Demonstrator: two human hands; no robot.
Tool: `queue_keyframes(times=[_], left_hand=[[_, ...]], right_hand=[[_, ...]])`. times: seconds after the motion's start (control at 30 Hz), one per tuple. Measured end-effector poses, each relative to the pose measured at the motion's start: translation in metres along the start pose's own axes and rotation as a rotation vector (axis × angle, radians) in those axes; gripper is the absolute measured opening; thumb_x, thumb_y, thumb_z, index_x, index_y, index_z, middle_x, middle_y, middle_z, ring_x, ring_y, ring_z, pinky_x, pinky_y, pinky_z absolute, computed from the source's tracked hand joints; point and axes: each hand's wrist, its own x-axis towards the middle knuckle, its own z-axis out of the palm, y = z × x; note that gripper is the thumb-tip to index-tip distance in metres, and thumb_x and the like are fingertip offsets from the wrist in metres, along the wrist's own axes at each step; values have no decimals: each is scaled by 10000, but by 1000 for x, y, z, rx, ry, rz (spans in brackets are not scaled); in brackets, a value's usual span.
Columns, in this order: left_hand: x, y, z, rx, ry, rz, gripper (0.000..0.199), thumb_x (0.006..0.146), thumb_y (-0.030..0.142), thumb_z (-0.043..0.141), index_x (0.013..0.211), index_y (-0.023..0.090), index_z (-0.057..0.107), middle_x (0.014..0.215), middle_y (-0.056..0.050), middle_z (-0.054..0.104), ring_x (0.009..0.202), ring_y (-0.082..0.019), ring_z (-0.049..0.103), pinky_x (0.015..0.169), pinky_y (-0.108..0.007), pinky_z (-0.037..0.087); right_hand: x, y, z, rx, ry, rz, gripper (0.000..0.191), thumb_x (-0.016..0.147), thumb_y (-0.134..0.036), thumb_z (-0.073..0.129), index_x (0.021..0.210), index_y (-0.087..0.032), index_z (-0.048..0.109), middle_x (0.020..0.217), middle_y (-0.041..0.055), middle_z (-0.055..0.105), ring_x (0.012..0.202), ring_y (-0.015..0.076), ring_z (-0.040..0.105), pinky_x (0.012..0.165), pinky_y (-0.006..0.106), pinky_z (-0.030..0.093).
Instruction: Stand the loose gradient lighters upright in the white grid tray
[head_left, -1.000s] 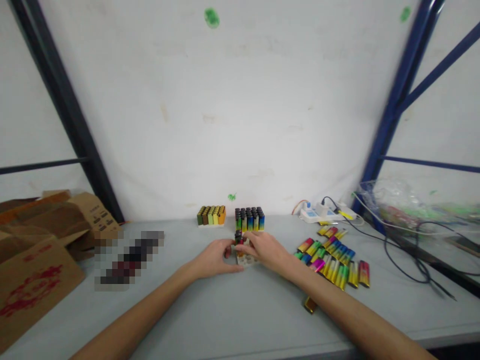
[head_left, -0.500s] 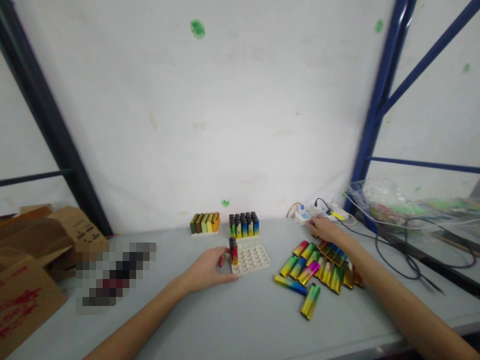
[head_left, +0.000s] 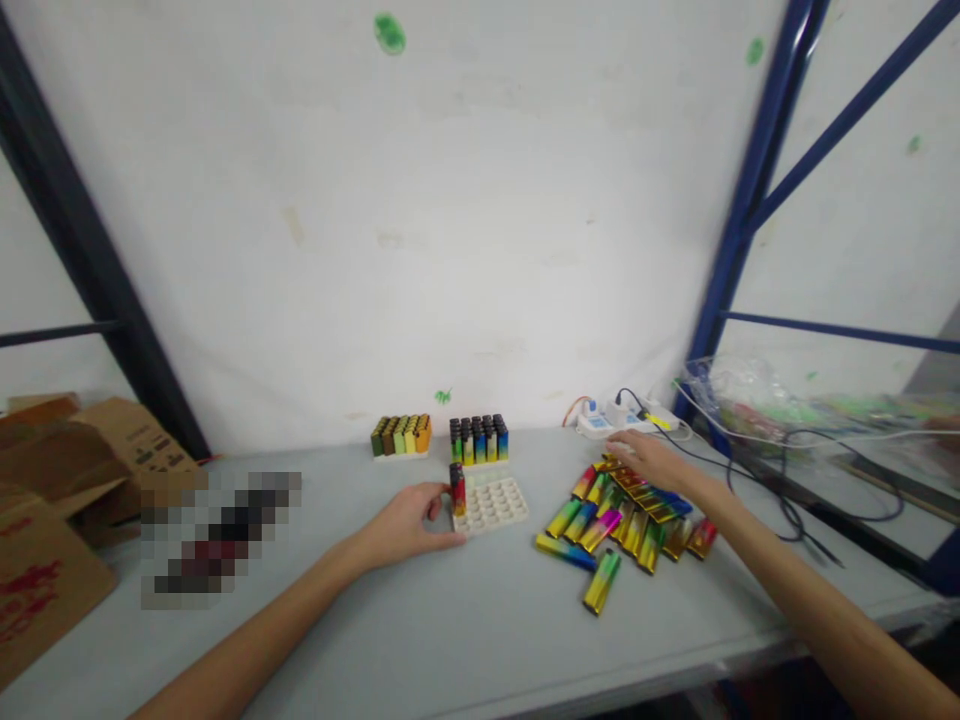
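A white tray with rows of holes (head_left: 495,503) lies on the grey table, and one red and black lighter (head_left: 458,490) stands upright at its left edge. Beside them is my left hand (head_left: 416,518), thumb and fingers apart, at the tray's left corner. My right hand (head_left: 634,455) reaches over the far side of a pile of shiny multicoloured lighters (head_left: 630,515); its fingertips are too blurred to tell what they hold. Behind the tray stand a block of black-topped lighters (head_left: 479,441) and a block of yellow and green ones (head_left: 402,436).
Cardboard boxes (head_left: 52,580) are at the left, near a pixelated patch. A white power strip (head_left: 630,419) with cables lies against the wall at the back right. Clear plastic bags (head_left: 765,395) and a blue metal frame (head_left: 742,220) stand farther right.
The whole view has shifted slightly. My right hand has come a little nearer over the pile, where some lighters now lie differently. My left hand stays by the tray.
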Motion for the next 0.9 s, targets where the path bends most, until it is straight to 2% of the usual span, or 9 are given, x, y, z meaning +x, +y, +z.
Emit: queue_keyframes(times=[0.07, 0.2, 0.3, 0.43, 0.67, 0.73, 0.8, 0.83, 0.9], left_hand=[[1, -1, 0, 2, -6, -4, 604, 709, 694, 708, 1007, 173, 639, 799, 4, 573, 727, -193, 530, 662, -280, 367], [1, -1, 0, 1, -13, 0, 596, 712, 692, 701, 993, 171, 633, 795, 2, 573, 717, -190, 525, 645, -276, 356], [1, 1, -1, 2, -13, 18, 607, 722, 707, 690, 1009, 175, 632, 786, 6, 565, 719, -191, 528, 645, -273, 351], [2, 1, -1, 12, -16, 21, 607, 736, 711, 685, 1002, 169, 624, 787, 4, 560, 720, -195, 533, 645, -276, 349], [2, -2, 1, 15, -16, 35, 612, 727, 729, 682, 969, 172, 607, 793, -1, 569, 705, -189, 529, 635, -275, 347], [3, -3, 2, 21, -17, 31, 610, 725, 744, 670, 931, 175, 595, 787, -2, 568, 692, -186, 525, 626, -277, 344], [3, -4, 2, 23, -16, 28, 600, 719, 756, 662, 880, 184, 578, 777, 0, 564, 683, -184, 519, 617, -278, 341], [3, -4, 2, 23, -15, 28, 598, 717, 759, 659, 866, 187, 571, 773, 1, 562, 681, -184, 518, 615, -279, 339], [3, -3, 2, 22, -13, 37, 599, 715, 762, 658, 865, 189, 570, 770, 1, 562, 683, -186, 519, 618, -281, 340]], right_hand=[[-11, 10, 0, -20, 48, 59, 547, 1018, -521, 361, 1342, -176, 634, 1401, 171, 619, 1309, 315, 555, 1150, 468, 370], [-28, 20, 13, -38, -19, 215, 568, 1027, -547, 300, 1402, -234, 589, 1484, 127, 564, 1380, 338, 491, 1156, 590, 316], [-29, 13, 24, -3, -9, 193, 551, 1047, -482, 255, 1343, -205, 628, 1423, 136, 611, 1320, 305, 547, 1152, 513, 353], [-18, -4, 34, -11, 17, 91, 503, 1041, -451, 323, 1267, -156, 662, 1307, 167, 665, 1199, 279, 613, 1074, 390, 434], [7, -44, 50, -52, 30, 81, 422, 1045, -377, 384, 1256, -130, 653, 1261, 179, 676, 1229, 275, 581, 1075, 399, 423], [12, -58, 45, -44, 80, 86, 401, 1039, -367, 412, 1271, -136, 642, 1293, 183, 657, 1254, 287, 567, 1087, 434, 414], [14, -74, 30, -13, 159, 59, 396, 1030, -368, 441, 1280, -131, 634, 1315, 200, 634, 1271, 308, 557, 1099, 476, 405], [12, -83, 19, 23, 177, 8, 387, 1026, -370, 454, 1271, -133, 639, 1304, 199, 636, 1267, 311, 560, 1100, 482, 407], [-1, -104, -6, 152, 107, -186, 358, 1031, -397, 467, 1237, -175, 658, 1254, 154, 669, 1205, 285, 602, 1070, 453, 446]])
